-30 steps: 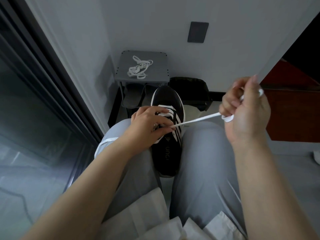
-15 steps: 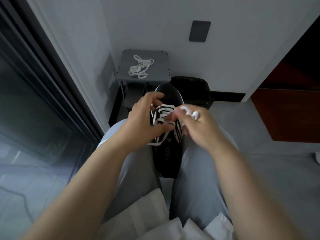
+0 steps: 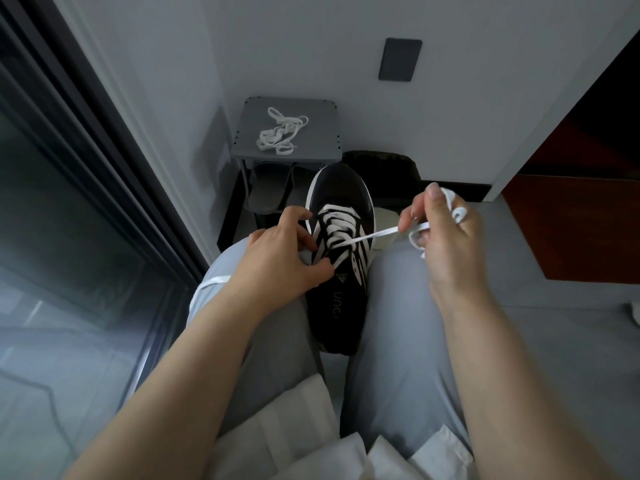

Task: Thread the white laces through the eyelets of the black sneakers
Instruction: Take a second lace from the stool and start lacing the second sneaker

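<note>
A black sneaker [image 3: 341,306] with white side stripes lies toe-away between my knees, several white lace rows crossing its upper. My left hand [image 3: 277,261] grips the shoe's left side at the eyelets, thumb near the tongue. My right hand [image 3: 446,233] is off to the right of the shoe and pinches a white lace [image 3: 374,234] that runs taut from the eyelets; spare lace is wrapped round its fingers. A second, loose white lace [image 3: 280,135] lies bundled on a small grey stool.
The grey stool [image 3: 318,147] stands against the wall ahead, grey slippers [image 3: 270,192] beneath it. A dark bag [image 3: 381,164] sits behind the shoe's toe. A dark-framed glass door [image 3: 69,202] runs along the left; a red-brown cabinet [image 3: 571,223] is at right.
My right hand went in to the eyelets beside the left hand, then drew back out to the right, pulling the lace taut again. My left hand stayed on the shoe.
</note>
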A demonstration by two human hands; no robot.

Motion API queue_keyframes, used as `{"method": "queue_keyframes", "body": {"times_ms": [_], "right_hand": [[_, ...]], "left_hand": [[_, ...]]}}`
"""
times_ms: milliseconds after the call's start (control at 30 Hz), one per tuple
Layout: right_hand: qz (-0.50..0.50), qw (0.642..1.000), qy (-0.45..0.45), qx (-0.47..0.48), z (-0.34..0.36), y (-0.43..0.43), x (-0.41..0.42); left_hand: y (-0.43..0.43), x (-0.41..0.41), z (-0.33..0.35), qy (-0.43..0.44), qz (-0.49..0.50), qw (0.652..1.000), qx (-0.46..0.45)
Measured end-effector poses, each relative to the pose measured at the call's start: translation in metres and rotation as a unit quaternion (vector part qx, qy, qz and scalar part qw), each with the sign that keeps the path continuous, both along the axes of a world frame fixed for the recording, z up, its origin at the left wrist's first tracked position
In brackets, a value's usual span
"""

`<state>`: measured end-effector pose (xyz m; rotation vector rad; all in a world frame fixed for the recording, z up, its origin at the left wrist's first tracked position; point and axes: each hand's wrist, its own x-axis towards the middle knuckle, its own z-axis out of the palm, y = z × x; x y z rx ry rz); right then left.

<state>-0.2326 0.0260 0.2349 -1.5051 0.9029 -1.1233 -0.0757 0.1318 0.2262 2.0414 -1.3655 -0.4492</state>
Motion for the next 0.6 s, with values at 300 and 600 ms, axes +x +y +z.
{"method": "queue_keyframes", "body": {"times_ms": [300, 600], "right_hand": [[0.118, 0.924, 0.363, -0.009, 0.011, -0.019, -0.021], [0.065, 0.959, 0.276, -0.014, 0.025, -0.014, -0.025]], "left_hand": [[0.017, 0.003, 0.013, -0.093, -0.158, 0.969, 0.164], [0.006, 0.066, 0.036, -0.032, 0.046, 0.996, -0.072]]}}
